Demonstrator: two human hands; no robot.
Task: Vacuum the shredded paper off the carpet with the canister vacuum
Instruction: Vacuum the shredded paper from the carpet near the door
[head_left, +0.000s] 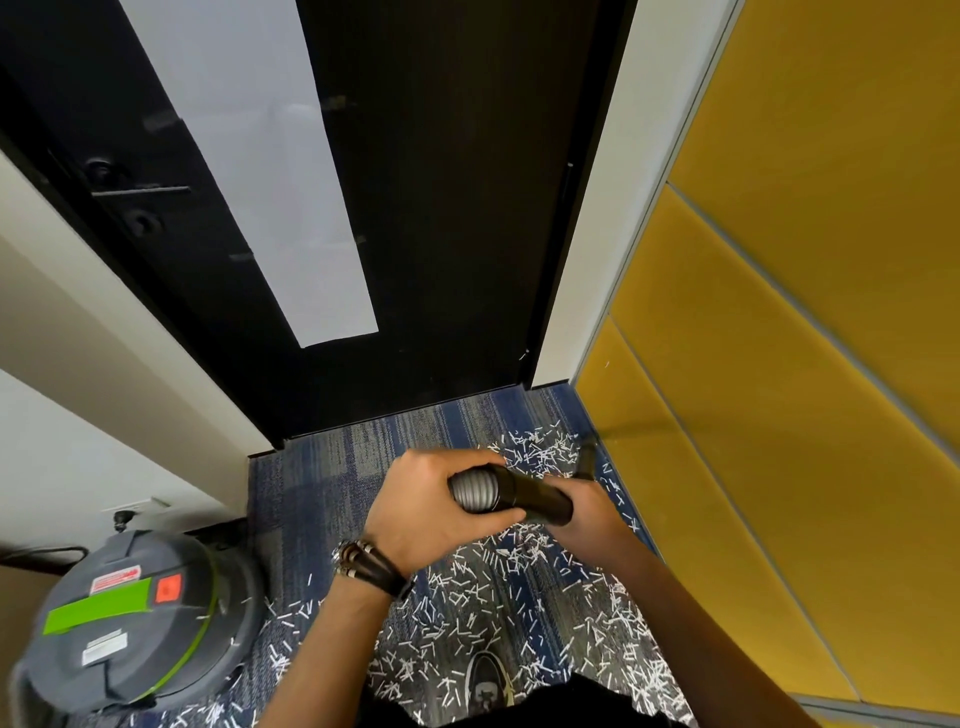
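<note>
**Inspector:** Report the unit at far left.

**Operator:** The canister vacuum (130, 618) stands on the floor at lower left, close to the white wall. It has a grey lid, a green band and a red switch. A few loose strips lie just beside its base.

**Inspector:** Floor surface?

**Operator:** Blue-grey carpet (311, 478) runs up to the black door (441, 208). The shredded paper (519, 597) is thin near the canister. It is dense from the centre to the right, under both arms and around a shoe (485, 680) at the bottom edge.

**Inspector:** Left hand?

**Operator:** The left hand (431, 504), with bracelets (369, 564) at the wrist, is closed round the ribbed grey hose (475, 493) where it joins the black tube (535, 499). The fingers wrap over the top and the thumb lies along the underside.

**Inspector:** Right hand?

**Operator:** The right hand (587, 512) holds the black tube from beneath, just right of the left hand. Its fingers are mostly hidden by the tube.

**Inspector:** Working end?

**Operator:** The nozzle (587, 460) is blurred. It sits low at the foot of the yellow wall panels (779, 312), with a cluster of paper just left of it. Contact with the carpet cannot be confirmed.
</note>
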